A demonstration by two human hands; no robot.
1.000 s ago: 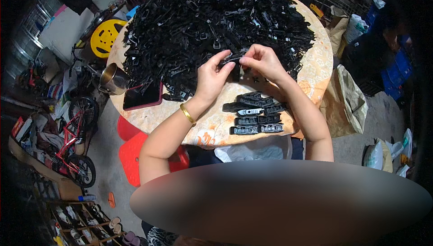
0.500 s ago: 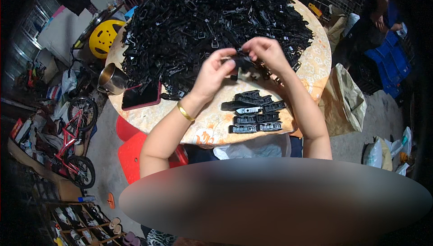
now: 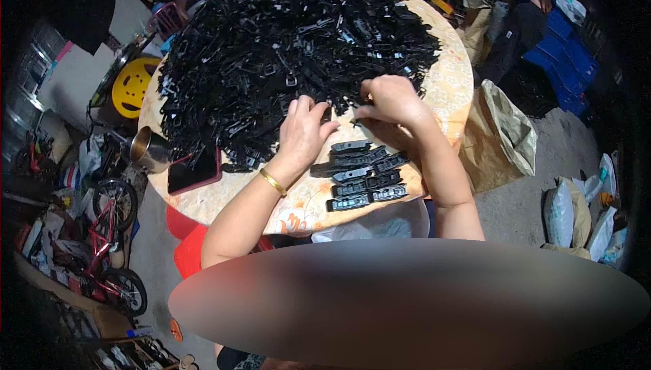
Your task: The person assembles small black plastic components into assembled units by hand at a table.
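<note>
A big heap of small black plastic parts covers most of a round patterned table. My left hand, with a gold bangle on its wrist, lies with fingers spread on the near edge of the heap. My right hand is just to its right, fingers curled down on a black part at the heap's edge. Below both hands, several assembled black pieces lie in a tidy stack of rows on the bare tabletop.
A phone in a red case and a metal cup sit at the table's left edge. A yellow reel and small bicycles stand on the left. Sacks and another person are on the right.
Both hands held a black piece together above the table; they have come down and apart to the near edge of the heap, the left one now spread flat.
</note>
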